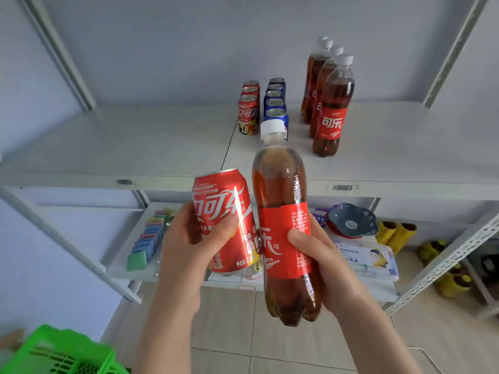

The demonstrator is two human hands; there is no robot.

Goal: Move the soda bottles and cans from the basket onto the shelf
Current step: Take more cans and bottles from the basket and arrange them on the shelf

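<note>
Head view looks down past two raised forearms toward a white shelf. At centre frame, the left hand grips a red soda can, fingers curled round its side, the can tilted to the left. Just beside it, the right hand holds a cola bottle round its red label, thumb across the front, white cap pointing up. Can and bottle touch or nearly touch at mid-height.

On the shelf in the upper middle stand a row of red cans, a row of blue cans just right of them, and a row of cola bottles further right. A green basket shows in the lower left corner of the frame.
</note>
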